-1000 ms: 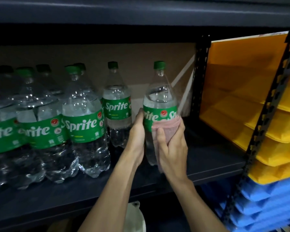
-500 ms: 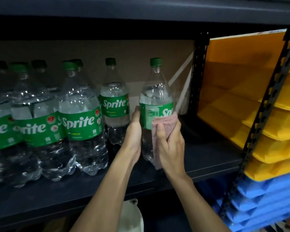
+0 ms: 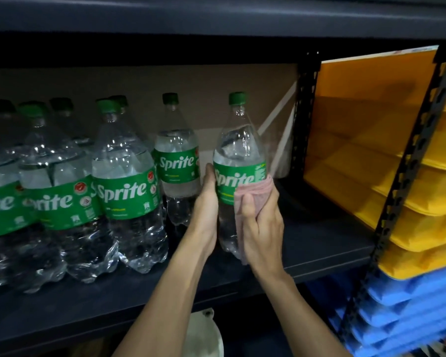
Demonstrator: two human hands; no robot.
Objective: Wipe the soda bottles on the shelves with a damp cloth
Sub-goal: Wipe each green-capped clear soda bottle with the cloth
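A dark metal shelf [image 3: 319, 243] fills most of the view, with another board above it. To its right stand stacked yellow bins [image 3: 371, 150], and blue bins [image 3: 397, 305] sit below those. A crowd of clear soda bottles [image 3: 126, 197] with green labels fills the left part of the shelf, packed close together. One bottle [image 3: 238, 150] stands apart to their right, upright near the front of the shelf; its base is hidden behind the hands, so it may be resting on the shelf or held just off it. The left hand [image 3: 206, 210] curls round its left side, thumb up by the label. The right hand [image 3: 262, 228] grips a pink cloth [image 3: 255, 191] and presses it against the bottle's right side, over the lower edge of the label. A pale white object [image 3: 204, 336] shows below the shelf between the forearms. The bottle's green cap [image 3: 237, 98] is on
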